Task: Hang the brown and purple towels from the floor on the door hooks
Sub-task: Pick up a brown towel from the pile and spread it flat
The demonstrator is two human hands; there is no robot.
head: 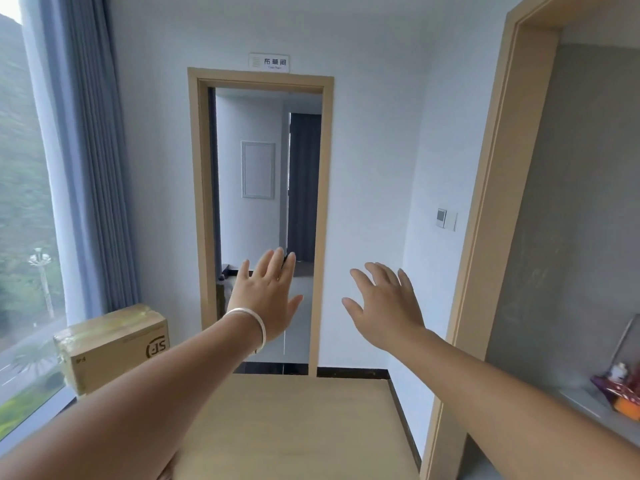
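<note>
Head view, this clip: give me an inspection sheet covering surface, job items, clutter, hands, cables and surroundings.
Surface: light wood floor, bare where visible.
Job's things: brown and purple towels and door hooks, nothing seen.
Clutter: taped cardboard box by the window; small colourful items on a grey ledge at right, too blurred to identify.
Hands: left hand open, fingers spread, bangle on the wrist; right hand open; both raised and empty.
Cables: nothing seen.
Surroundings: open doorway ahead with a sign above it, blue curtain and window at left, wall switch panel at right.
</note>
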